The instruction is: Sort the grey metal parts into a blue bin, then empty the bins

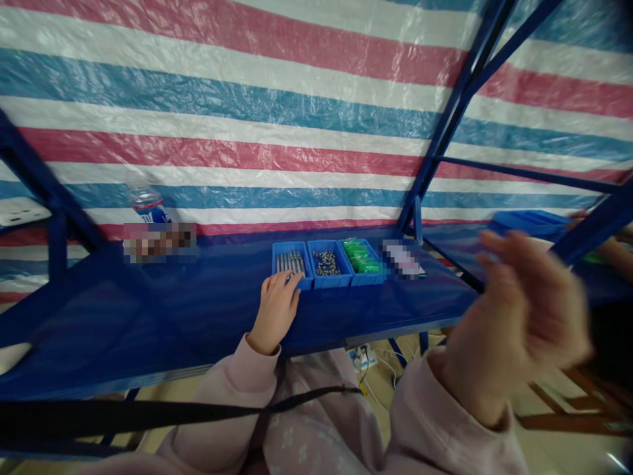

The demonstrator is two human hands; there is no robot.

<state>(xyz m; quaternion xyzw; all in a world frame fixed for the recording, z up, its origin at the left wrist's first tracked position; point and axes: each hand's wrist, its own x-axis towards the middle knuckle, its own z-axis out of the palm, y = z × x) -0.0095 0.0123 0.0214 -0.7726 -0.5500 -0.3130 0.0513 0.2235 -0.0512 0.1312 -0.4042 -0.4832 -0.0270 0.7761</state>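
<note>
My left hand [277, 307] rests at the front rim of a blue bin [306, 284] of slim metal rods [291, 260]. Its fingers are stretched out and slightly apart, with the tips over the rods' near ends. Beside that bin stand a second blue bin [330, 282] with small metal parts [327, 264] and a third [366, 280] with green plastic pieces [361, 256]. Raised at the right, close to the camera, my right hand [524, 316] is blurred. Its fingers are bent, thumb and forefinger close together at the tips; anything between them cannot be made out.
On the blue table [198, 316], a phone-like flat object [403, 258] lies right of the bins. A plastic bottle [152, 206] stands at the back left, behind a pixelated item [158, 243]. Blue metal posts [445, 112] slant upward; another person's arm [618, 254] shows far right.
</note>
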